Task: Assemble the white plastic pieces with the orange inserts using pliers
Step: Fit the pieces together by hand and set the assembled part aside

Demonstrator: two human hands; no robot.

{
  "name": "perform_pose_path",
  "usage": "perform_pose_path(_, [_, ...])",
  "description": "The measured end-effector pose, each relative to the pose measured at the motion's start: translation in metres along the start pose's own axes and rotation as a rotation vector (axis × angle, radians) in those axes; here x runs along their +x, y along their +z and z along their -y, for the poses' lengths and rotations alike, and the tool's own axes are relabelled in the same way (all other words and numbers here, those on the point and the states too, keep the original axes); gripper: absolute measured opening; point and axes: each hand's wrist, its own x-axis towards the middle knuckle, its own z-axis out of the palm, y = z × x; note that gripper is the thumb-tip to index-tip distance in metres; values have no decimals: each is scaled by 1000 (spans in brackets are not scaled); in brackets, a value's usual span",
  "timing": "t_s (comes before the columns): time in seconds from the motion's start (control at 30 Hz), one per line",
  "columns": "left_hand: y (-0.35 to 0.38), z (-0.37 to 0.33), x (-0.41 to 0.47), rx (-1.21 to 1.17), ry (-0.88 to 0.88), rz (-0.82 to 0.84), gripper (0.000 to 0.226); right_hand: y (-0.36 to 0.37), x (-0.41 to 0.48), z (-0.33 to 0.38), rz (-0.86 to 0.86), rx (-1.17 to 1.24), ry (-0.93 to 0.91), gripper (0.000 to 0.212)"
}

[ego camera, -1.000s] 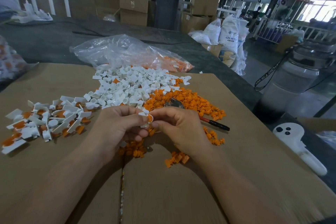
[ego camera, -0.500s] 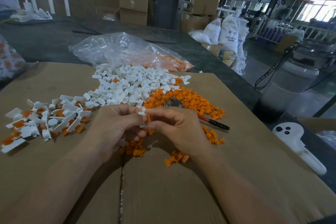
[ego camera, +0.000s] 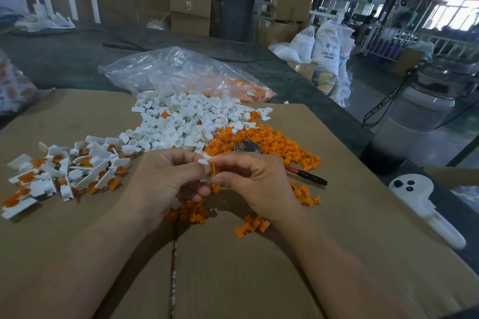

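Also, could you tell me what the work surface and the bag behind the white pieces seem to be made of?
Work surface: matte brown cardboard, apparently, with a flap seam. Bag: probably thin plastic film, clear, glossy and crinkled.

A white sack (ego camera: 327, 45) bears the words "ABS RESIN"; the smaller line beneath is too blurred to read. A black strap (ego camera: 381, 104) at the right shows white letters "PORTS"

Assembled pieces (ego camera: 64, 173) left, pliers (ego camera: 308, 176) right among inserts (ego camera: 272, 142), bag (ego camera: 176, 72) behind.
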Motion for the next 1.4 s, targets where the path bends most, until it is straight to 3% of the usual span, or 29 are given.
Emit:
perform_pose_path(0.13, [-1, -2, 1, -5, -8, -2, 26, -3, 2, 2, 57, 128, 179, 24])
perform_pose_path(0.5, [3, -3, -3, 27, 10, 3, 9, -8, 4, 9, 35, 283, 296, 15])
perform_pose_path(1.2, [1, 1, 2, -30, -25, -18, 27, -4, 4, 14, 48, 267, 276, 17])
perform_pose_path(1.4, [1, 1, 4, -56, -65, -5, 11, -3, 4, 13, 39, 251, 277, 17])
